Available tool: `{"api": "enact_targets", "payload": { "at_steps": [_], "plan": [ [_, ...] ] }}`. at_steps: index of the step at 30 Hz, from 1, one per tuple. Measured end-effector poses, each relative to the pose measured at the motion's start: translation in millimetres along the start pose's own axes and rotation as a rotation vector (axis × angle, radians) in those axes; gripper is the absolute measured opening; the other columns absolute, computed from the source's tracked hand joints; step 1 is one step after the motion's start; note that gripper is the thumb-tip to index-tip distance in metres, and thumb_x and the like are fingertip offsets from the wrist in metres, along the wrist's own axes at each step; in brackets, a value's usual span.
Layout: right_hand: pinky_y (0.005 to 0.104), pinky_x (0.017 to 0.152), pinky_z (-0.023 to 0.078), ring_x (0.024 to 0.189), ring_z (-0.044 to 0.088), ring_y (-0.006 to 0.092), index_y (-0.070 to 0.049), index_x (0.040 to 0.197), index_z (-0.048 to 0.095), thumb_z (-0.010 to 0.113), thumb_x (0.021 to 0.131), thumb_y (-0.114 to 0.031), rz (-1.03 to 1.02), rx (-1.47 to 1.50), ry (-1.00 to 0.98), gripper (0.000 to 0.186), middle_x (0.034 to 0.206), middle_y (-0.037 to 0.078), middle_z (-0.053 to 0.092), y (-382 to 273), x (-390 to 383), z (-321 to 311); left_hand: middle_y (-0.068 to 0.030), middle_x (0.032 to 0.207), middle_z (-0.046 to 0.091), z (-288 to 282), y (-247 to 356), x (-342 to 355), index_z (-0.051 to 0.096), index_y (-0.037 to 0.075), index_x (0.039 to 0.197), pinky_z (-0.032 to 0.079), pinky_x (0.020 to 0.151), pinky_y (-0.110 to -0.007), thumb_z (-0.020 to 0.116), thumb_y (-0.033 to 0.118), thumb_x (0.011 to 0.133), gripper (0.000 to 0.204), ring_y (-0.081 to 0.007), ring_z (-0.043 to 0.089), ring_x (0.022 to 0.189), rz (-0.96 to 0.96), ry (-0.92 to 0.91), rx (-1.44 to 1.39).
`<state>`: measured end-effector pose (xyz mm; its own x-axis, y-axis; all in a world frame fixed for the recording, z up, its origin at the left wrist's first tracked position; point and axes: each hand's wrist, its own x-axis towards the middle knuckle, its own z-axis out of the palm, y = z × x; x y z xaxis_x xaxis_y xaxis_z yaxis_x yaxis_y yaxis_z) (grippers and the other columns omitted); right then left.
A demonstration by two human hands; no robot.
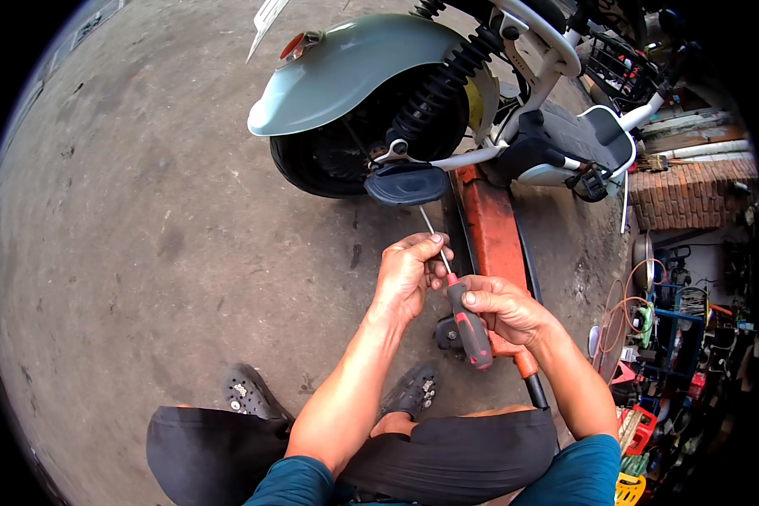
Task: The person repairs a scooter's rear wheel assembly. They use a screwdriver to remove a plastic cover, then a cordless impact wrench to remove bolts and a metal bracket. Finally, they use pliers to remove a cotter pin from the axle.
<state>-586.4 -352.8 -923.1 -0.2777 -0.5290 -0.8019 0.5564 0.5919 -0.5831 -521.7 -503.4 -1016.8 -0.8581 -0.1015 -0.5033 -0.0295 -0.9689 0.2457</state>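
Note:
A screwdriver with a black and red handle (471,327) is held between my hands, its thin metal shaft pointing up and away. My left hand (405,268) is closed, fingertips pinching around the shaft. Just above the handle's lower end, my right hand (506,309) grips the handle's upper part between thumb and fingers. The shaft's far end reaches the lower edge of a black oval footrest (406,184) on an electric scooter; whether it touches is not clear. Behind the footrest are a coiled black shock absorber (437,94) and the pale blue-green rear fender (358,67) over the wheel.
An orange metal lift (491,221) runs from beneath the scooter toward my right arm, with a black caster (449,334) beside it. Shelves (679,329) crowded with tools and parts, and a brick stack (687,198), stand at the right. My shoes (253,390) rest on concrete.

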Motion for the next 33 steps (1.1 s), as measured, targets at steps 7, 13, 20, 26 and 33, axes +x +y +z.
{"api": "enact_targets", "payload": {
  "at_steps": [7, 13, 20, 26, 33],
  "plan": [
    [0.0245, 0.069, 0.051, 0.075, 0.061, 0.0104, -0.004, 0.124, 0.056, 0.063, 0.093, -0.034, 0.016, 0.062, 0.023, 0.044, 0.092, 0.002, 0.063, -9.1, 1.7, 20.7, -0.0042, 0.069, 0.059, -9.3, 1.6, 1.4, 0.058, 0.0, 0.089, 0.038, 0.04, -0.023, 0.07, 0.013, 0.088, 0.018, -0.0106, 0.054, 0.049, -0.007, 0.042, 0.157],
    [0.0221, 0.058, 0.042, 0.067, 0.052, 0.0079, -0.005, 0.128, 0.056, 0.069, 0.087, -0.037, 0.016, -0.005, -0.003, 0.054, 0.083, -0.002, 0.057, 2.5, -2.2, -2.8, -0.0049, 0.069, 0.059, 4.6, 2.2, -1.8, 0.059, 0.0, 0.086, 0.037, 0.038, -0.024, 0.07, 0.012, 0.087, 0.017, -0.0099, 0.053, 0.049, -0.034, -0.021, -0.038],
    [0.0276, 0.069, 0.048, 0.084, 0.062, 0.0159, -0.002, 0.124, 0.056, 0.064, 0.092, -0.037, 0.003, 0.052, 0.0, 0.049, 0.097, 0.01, 0.064, -8.2, -1.2, 21.6, -0.008, 0.074, 0.062, -7.2, -1.0, 3.8, 0.058, -0.002, 0.092, 0.037, 0.038, -0.024, 0.067, 0.008, 0.089, 0.013, -0.0104, 0.053, 0.049, -0.003, 0.036, 0.096],
    [0.0332, 0.082, 0.051, 0.09, 0.064, 0.017, -0.002, 0.127, 0.054, 0.063, 0.093, -0.03, 0.021, 0.112, -0.156, 0.045, 0.101, 0.01, 0.065, -6.1, -0.5, 0.7, -0.0068, 0.072, 0.06, -2.5, 5.4, 1.4, 0.058, -0.002, 0.093, 0.037, 0.038, -0.023, 0.067, 0.008, 0.089, 0.014, -0.0101, 0.052, 0.049, -0.038, -0.018, -0.028],
    [0.0311, 0.079, 0.048, 0.09, 0.058, 0.0125, -0.004, 0.125, 0.056, 0.064, 0.093, -0.036, -0.068, -0.08, -0.047, 0.046, 0.1, 0.006, 0.062, -4.0, 5.7, 13.3, -0.0057, 0.071, 0.058, -5.9, 0.2, 3.6, 0.056, 0.0, 0.087, 0.036, 0.036, -0.023, 0.072, 0.011, 0.087, 0.019, -0.0088, 0.052, 0.05, 0.01, 0.027, 0.117]
  ]
}}
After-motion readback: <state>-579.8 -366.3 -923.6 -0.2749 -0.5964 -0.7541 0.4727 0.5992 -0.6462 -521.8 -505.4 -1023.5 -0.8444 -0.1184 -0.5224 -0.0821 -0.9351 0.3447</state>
